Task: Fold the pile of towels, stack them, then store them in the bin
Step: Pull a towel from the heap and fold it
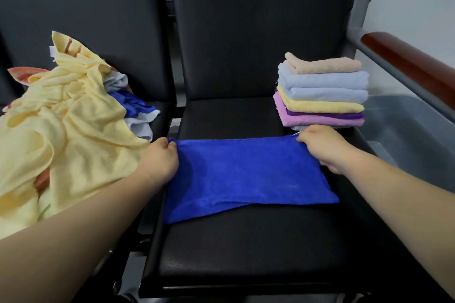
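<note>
A blue towel (246, 174) lies folded in half on the black seat (246, 248) of the right chair. My left hand (160, 160) pinches its far left corner and my right hand (322, 147) pinches its far right corner. Behind my right hand stands a stack of folded towels (322, 93): pink and purple at the bottom, then yellow, two light blue, and beige on top. On the left chair sits an unfolded pile (66, 125), mostly a large pale yellow towel, with blue and white cloth showing at its right side. A clear plastic bin (403, 130) stands right of the chair.
The chair's dark backrest (258, 32) rises behind the stack. A reddish-brown wooden armrest (408, 59) on a grey metal frame runs along the right, above the bin. A gap with metal bars separates the two seats.
</note>
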{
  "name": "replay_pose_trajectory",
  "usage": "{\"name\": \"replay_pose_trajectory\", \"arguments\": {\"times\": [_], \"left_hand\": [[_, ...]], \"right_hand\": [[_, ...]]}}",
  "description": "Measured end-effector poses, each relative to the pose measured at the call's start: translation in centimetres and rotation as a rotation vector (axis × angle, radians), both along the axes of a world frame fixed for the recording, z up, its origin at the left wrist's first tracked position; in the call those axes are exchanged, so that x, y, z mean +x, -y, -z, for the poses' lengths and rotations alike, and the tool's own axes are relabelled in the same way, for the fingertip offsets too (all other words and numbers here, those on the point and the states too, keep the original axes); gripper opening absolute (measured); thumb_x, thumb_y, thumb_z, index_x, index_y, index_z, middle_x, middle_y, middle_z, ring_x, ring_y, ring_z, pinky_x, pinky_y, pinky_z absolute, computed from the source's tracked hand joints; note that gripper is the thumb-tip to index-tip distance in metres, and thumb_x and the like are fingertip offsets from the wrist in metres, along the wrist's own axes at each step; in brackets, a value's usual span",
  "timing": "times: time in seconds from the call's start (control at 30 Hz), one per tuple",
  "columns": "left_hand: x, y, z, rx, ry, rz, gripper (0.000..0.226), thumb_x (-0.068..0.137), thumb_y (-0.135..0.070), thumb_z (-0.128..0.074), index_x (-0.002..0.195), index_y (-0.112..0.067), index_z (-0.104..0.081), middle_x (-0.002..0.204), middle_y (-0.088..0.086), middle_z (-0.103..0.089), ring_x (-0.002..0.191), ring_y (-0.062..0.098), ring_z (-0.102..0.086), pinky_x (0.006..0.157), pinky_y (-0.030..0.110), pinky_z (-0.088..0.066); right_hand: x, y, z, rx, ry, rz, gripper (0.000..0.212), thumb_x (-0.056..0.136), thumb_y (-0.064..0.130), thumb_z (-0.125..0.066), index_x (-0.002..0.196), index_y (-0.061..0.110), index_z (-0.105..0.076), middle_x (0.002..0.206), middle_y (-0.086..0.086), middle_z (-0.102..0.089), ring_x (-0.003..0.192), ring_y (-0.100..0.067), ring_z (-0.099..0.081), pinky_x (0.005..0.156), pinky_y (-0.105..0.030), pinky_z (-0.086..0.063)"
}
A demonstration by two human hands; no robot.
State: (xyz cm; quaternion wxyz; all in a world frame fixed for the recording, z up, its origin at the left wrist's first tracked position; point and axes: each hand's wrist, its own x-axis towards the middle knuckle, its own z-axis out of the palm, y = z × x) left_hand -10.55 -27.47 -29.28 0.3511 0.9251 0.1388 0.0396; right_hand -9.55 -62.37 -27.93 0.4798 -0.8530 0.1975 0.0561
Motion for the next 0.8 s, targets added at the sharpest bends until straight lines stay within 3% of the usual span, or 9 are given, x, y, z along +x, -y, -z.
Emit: {"name": "replay_pose_trajectory", "arguments": {"times": [0.1, 0.17, 0.3, 0.4, 0.53, 0.8], "left_hand": [[0.3, -0.1, 0.4, 0.082, 0.009, 0.01, 0.035, 0.107, -0.024, -0.039, 0.078, -0.007, -0.046, 0.078, 0.007, -0.053, 0.072, 0.023, -0.049, 0.073, 0.034, -0.033], [0.5, -0.1, 0.5, 0.123, 0.024, 0.031, 0.034, 0.107, -0.025, -0.039, 0.077, -0.009, -0.045, 0.077, 0.008, -0.054, 0.07, 0.023, -0.049, 0.072, 0.035, -0.034], [0.9, 0.0, 0.7, 0.18, 0.038, 0.042, 0.035, 0.107, -0.027, -0.042, 0.077, -0.009, -0.045, 0.075, 0.008, -0.055, 0.066, 0.017, -0.048, 0.07, 0.035, -0.035], [1.1, 0.0, 0.8, 0.189, 0.037, 0.038, 0.034, 0.106, -0.026, -0.043, 0.078, -0.009, -0.047, 0.076, 0.008, -0.056, 0.07, 0.025, -0.053, 0.07, 0.035, -0.037], [1.0, 0.1, 0.7, 0.217, 0.024, 0.037, 0.033, 0.107, -0.027, -0.042, 0.077, -0.013, -0.044, 0.075, 0.005, -0.053, 0.065, 0.015, -0.047, 0.07, 0.034, -0.035], [1.0, 0.0, 0.8, 0.206, 0.006, 0.026, 0.032, 0.107, -0.027, -0.041, 0.079, -0.012, -0.044, 0.077, 0.005, -0.054, 0.067, 0.016, -0.048, 0.07, 0.035, -0.036]], "right_hand": [[0.5, 0.2, 1.0, -0.094, 0.046, 0.005, 0.02, 0.097, 0.018, -0.057, 0.08, 0.011, -0.051, 0.076, -0.013, -0.053, 0.071, -0.03, -0.048, 0.061, -0.039, -0.035], [0.6, 0.1, 1.2, -0.179, 0.066, -0.009, 0.021, 0.1, 0.025, -0.059, 0.089, 0.007, -0.059, 0.085, -0.01, -0.063, 0.077, -0.029, -0.057, 0.065, -0.037, -0.041], [0.7, -0.2, 1.4, -0.277, 0.1, -0.014, 0.029, 0.101, 0.03, -0.061, 0.096, 0.002, -0.064, 0.089, -0.013, -0.064, 0.078, -0.024, -0.055, 0.064, -0.037, -0.041], [0.7, -0.4, 1.5, -0.268, 0.099, 0.002, 0.029, 0.103, 0.032, -0.061, 0.091, 0.006, -0.068, 0.089, -0.009, -0.067, 0.084, -0.028, -0.062, 0.073, -0.04, -0.05], [0.7, -0.5, 1.5, -0.252, 0.1, 0.041, 0.042, 0.104, 0.032, -0.059, 0.067, 0.015, -0.051, 0.07, -0.006, -0.054, 0.07, -0.024, -0.051, 0.064, -0.037, -0.039], [0.3, -0.9, 0.8, -0.22, 0.113, 0.075, 0.041, 0.106, 0.038, -0.054, 0.081, 0.008, -0.066, 0.086, -0.011, -0.067, 0.085, -0.03, -0.062, 0.083, -0.045, -0.052]]}}
